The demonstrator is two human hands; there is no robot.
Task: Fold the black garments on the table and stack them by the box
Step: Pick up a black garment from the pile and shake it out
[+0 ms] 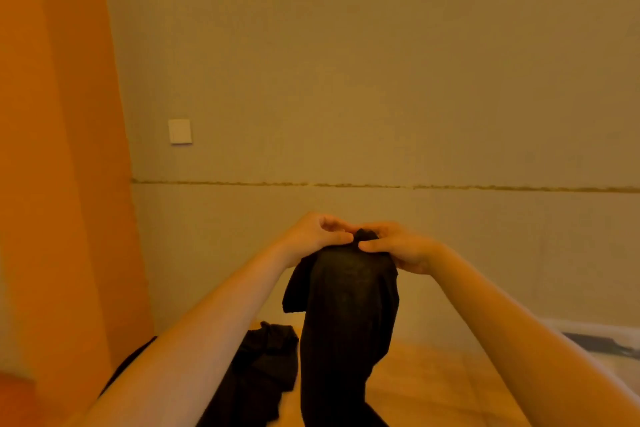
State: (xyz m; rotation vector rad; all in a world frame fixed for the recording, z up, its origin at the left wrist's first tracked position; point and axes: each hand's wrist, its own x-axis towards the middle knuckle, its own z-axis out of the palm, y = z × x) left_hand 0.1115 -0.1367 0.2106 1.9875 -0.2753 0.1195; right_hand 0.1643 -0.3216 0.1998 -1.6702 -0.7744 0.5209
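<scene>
Wooden bench (pixel 433 388), light top, low in frame; crumpled black garments (pixel 266 357) heaped on its left part. Dark flat item (pixel 602 343) at far right; support unclear.

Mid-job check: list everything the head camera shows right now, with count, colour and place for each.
held garment: one, black, raised in the air at centre, hanging down from both hands
heap of garments: count unclear, black, on the table at lower left
table: one, light wood, bottom of view
wall plate: one, white, on the wall at left
curtain: one, orange, far left
dark flat item: one, lower right edge, too blurred to name
left hand: pinches the garment's top
right hand: pinches the garment's top
</scene>
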